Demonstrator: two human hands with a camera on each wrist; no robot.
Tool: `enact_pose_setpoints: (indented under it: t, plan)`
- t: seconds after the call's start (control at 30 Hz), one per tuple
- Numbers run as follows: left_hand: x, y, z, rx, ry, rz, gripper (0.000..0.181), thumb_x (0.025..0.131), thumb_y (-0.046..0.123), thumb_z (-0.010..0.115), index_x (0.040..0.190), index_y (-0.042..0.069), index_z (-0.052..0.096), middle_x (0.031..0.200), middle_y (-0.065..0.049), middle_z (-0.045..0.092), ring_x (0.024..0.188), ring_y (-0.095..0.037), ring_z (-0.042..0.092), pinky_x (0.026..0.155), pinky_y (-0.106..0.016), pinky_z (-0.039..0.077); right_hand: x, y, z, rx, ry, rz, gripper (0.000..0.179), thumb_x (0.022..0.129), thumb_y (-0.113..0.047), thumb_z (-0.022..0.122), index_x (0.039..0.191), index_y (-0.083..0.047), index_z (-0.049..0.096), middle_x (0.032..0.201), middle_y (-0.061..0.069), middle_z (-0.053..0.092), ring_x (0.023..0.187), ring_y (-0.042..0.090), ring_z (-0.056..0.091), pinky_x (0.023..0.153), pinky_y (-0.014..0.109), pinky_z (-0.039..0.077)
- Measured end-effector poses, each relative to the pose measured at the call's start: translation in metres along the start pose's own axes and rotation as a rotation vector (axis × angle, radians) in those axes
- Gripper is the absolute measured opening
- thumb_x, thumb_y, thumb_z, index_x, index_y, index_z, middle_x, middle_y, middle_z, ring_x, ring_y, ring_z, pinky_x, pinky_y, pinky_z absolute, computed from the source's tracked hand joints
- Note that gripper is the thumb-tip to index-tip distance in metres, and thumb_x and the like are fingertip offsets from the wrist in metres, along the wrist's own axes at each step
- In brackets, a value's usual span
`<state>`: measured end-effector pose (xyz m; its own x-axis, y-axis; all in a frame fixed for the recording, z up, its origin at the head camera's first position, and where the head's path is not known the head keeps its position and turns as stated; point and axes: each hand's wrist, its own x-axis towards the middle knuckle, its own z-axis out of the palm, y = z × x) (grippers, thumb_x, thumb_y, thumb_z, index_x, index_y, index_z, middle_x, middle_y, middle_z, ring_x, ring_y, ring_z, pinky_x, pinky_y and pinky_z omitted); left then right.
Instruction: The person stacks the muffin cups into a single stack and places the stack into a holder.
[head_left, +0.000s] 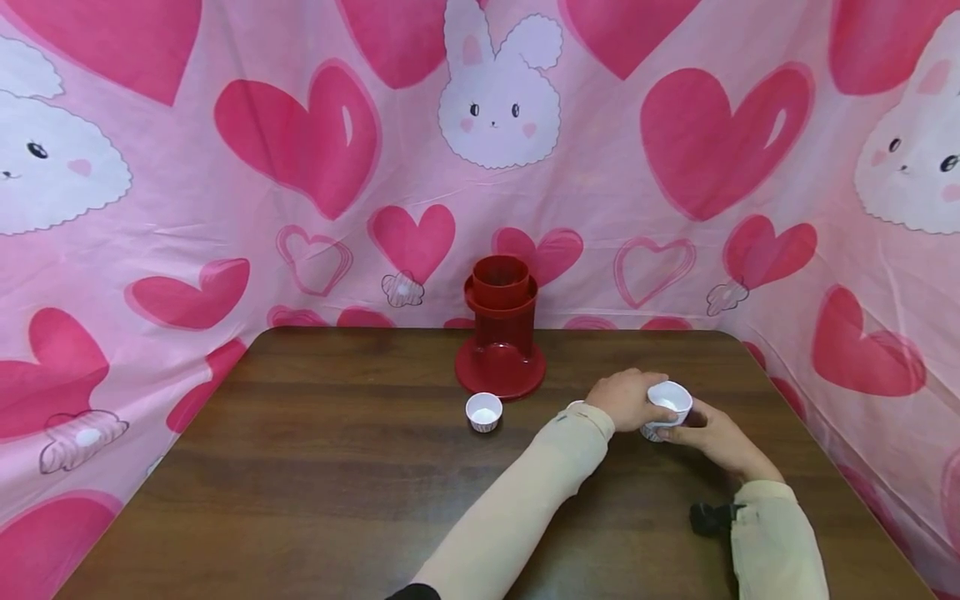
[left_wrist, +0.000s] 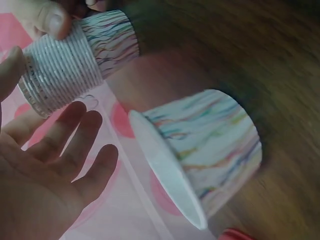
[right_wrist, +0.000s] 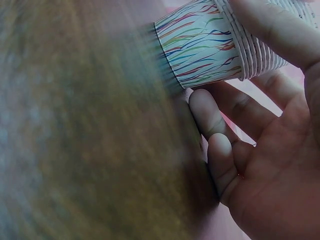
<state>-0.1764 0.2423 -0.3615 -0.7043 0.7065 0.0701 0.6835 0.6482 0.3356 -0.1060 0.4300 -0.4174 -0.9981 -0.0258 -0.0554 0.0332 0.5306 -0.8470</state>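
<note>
A stack of small paper baking cups (head_left: pixel 670 402) stands at the right of the table, white with wavy coloured stripes. My right hand (head_left: pixel 723 442) grips the stack, its thumb on the near side. On the left side of the stack, my left hand (head_left: pixel 626 402) has its thumb and index finger at the upper rims. In the left wrist view its other fingers (left_wrist: pixel 90 130) extend away from the stack. One single baking cup (left_wrist: pixel 205 150) stands beside the left hand; in the head view the left sleeve mostly hides it. Another baking cup (head_left: pixel 483 412) stands further left.
A red stand with a round base (head_left: pixel 501 367) and a cylindrical top is at the back middle of the brown wooden table (head_left: pixel 300 467). Pink cloth (head_left: pixel 315 183) with hearts and rabbits hangs behind and along the sides.
</note>
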Motion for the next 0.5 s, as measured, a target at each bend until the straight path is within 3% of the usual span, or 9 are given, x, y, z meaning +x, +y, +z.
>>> enact_pose_setpoints:
  t: [0.27,0.5]
  plan:
    - [-0.015,0.004,0.004,0.254,-0.105,-0.007,0.087,0.089,0.062,0.066,0.161,0.038,0.022,0.141,0.007,0.054,0.126,-0.015,0.051,0.109,-0.04,0.037,-0.003,0.0,-0.002,0.015,-0.018,0.021,0.07,0.094,-0.026,0.074,0.148,0.003,0.041,0.136,0.028,0.052,0.12,0.043,0.05,0.1,0.066,0.04]
    - [-0.031,-0.006,0.002,0.222,-0.196,-0.012,0.099,0.088,0.058,0.071,0.162,0.04,0.008,0.145,0.006,0.051,0.13,-0.017,0.049,0.111,-0.043,0.034,0.001,0.001,0.0,0.004,-0.024,0.026,0.072,0.094,-0.029,0.074,0.149,0.003,0.039,0.139,0.029,0.05,0.125,0.048,0.047,0.101,0.069,0.036]
